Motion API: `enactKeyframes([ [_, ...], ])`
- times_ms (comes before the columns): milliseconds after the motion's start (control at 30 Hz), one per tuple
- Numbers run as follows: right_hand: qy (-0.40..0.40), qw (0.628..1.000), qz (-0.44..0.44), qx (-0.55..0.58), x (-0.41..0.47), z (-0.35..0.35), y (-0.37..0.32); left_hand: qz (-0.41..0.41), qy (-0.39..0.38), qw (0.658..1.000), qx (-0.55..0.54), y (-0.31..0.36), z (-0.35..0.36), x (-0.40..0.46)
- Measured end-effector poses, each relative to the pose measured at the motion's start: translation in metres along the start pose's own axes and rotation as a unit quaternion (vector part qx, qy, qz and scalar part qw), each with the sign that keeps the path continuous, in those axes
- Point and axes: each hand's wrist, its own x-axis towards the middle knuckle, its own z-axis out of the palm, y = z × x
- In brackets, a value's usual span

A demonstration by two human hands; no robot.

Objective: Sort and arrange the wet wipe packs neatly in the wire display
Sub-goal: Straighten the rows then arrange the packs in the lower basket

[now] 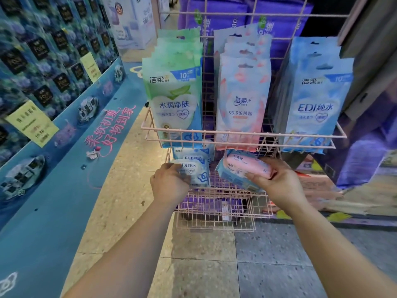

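Note:
A pink wire display (242, 134) holds three upright rows of wet wipe packs on its upper shelf: green packs (174, 97) at the left, pink packs (242, 100) in the middle, blue EDI packs (313, 100) at the right. On the lower wire shelf (223, 201), my left hand (169, 181) grips a small blue-and-white EDI pack (197, 171), with more of the same behind it (193, 154). My right hand (277, 179) holds a small pink pack (242, 168), tilted, just above the lower shelf.
A blue curved promotional platform (64, 168) with pink lettering runs along the left, backed by a wall of dark boxed goods with yellow price tags (32, 123). Purple bulk packs (279, 18) stand behind the display. Speckled floor tiles (214, 265) lie below.

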Motion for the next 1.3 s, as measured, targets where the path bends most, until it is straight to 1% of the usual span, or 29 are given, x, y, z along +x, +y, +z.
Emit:
enactKeyframes([
  [33,-0.007,1.000,-0.005,0.004,0.000,0.002,-0.001,0.011,0.015,0.999,-0.028,0.002,-0.001,-0.004],
  [67,-0.015,1.000,-0.012,0.007,0.000,0.003,-0.003,0.022,0.013,0.995,-0.094,0.006,-0.003,-0.008],
  [100,-0.026,1.000,-0.014,0.011,-0.001,0.005,-0.005,0.032,-0.018,0.981,-0.191,0.012,-0.007,-0.012],
  [133,-0.043,0.999,-0.019,0.015,-0.002,0.006,-0.006,0.038,-0.075,0.953,-0.291,0.019,-0.010,-0.017],
  [167,-0.069,0.997,-0.023,0.016,-0.003,0.008,-0.007,0.044,-0.141,0.924,-0.351,0.026,-0.013,-0.021],
  [200,-0.102,0.994,-0.028,0.022,-0.004,0.010,-0.009,0.051,-0.190,0.911,-0.362,0.031,-0.015,-0.025],
  [233,-0.138,0.989,-0.025,0.040,-0.005,0.011,-0.009,0.050,-0.208,0.907,-0.361,0.031,-0.014,-0.025],
  [300,-0.184,0.978,0.014,0.101,-0.004,0.007,-0.008,0.014,-0.193,0.904,-0.381,0.027,-0.014,-0.023],
  [333,-0.172,0.979,0.033,0.105,0.000,0.003,-0.005,-0.001,-0.185,0.898,-0.399,0.022,-0.013,-0.022],
  [367,-0.140,0.987,0.051,0.067,0.007,-0.002,0.000,-0.007,-0.174,0.894,-0.413,0.018,-0.014,-0.021],
  [433,-0.075,0.990,0.087,-0.078,0.022,-0.007,0.011,-0.006,-0.150,0.894,-0.423,0.010,-0.017,-0.020],
  [467,-0.073,0.981,0.088,-0.160,0.028,-0.006,0.014,-0.006,-0.138,0.892,-0.430,0.007,-0.018,-0.020],
  [500,-0.098,0.964,0.085,-0.234,0.032,-0.003,0.014,-0.011,-0.126,0.890,-0.439,0.007,-0.019,-0.020],
  [533,-0.127,0.947,0.080,-0.285,0.035,0.002,0.013,-0.017,-0.112,0.888,-0.445,0.006,-0.019,-0.020],
  [567,-0.149,0.937,0.084,-0.306,0.037,0.008,0.013,-0.028,-0.101,0.887,-0.449,0.006,-0.018,-0.021],
  [633,-0.150,0.938,0.101,-0.296,0.043,0.018,0.016,-0.052,-0.085,0.884,-0.458,0.007,-0.017,-0.024],
  [733,-0.093,0.965,0.061,-0.236,0.058,0.024,0.034,-0.060,-0.073,0.884,-0.458,0.007,-0.016,-0.027],
  [800,-0.110,0.979,0.043,-0.168,0.066,0.024,0.043,-0.062,-0.072,0.885,-0.457,0.006,-0.019,-0.028],
  [867,-0.154,0.982,0.075,-0.073,0.065,0.019,0.043,-0.067,-0.076,0.882,-0.461,0.004,-0.021,-0.028],
  [933,-0.152,0.982,0.111,0.007,0.067,0.016,0.042,-0.068,-0.081,0.883,-0.458,0.003,-0.024,-0.028],
  [967,-0.127,0.982,0.140,0.012,0.068,0.014,0.039,-0.068,-0.082,0.885,-0.454,0.003,-0.024,-0.029],
  [1033,-0.049,0.978,0.183,-0.091,0.076,0.012,0.038,-0.069,-0.082,0.888,-0.448,0.002,-0.024,-0.029],
  [1067,-0.013,0.975,0.190,-0.112,0.079,0.011,0.037,-0.069,-0.081,0.889,-0.446,0.003,-0.024,-0.030],
  [1100,-0.010,0.974,0.179,-0.138,0.078,0.014,0.034,-0.069,-0.080,0.889,-0.446,0.004,-0.025,-0.030],
  [1133,-0.009,0.976,0.174,-0.131,0.076,0.017,0.034,-0.068,-0.078,0.889,-0.446,0.003,-0.024,-0.030],
  [1167,-0.029,0.978,0.172,-0.118,0.073,0.021,0.033,-0.068,-0.077,0.889,-0.446,0.004,-0.025,-0.030],
  [1200,-0.026,0.983,0.161,-0.080,0.071,0.025,0.037,-0.070,-0.077,0.890,-0.445,0.004,-0.026,-0.030],
  [1233,-0.031,0.986,0.147,-0.071,0.069,0.027,0.037,-0.070,-0.077,0.890,-0.445,0.004,-0.027,-0.031],
  [1300,-0.080,0.983,0.122,-0.111,0.069,0.029,0.035,-0.069,-0.080,0.890,-0.443,0.003,-0.027,-0.030],
])
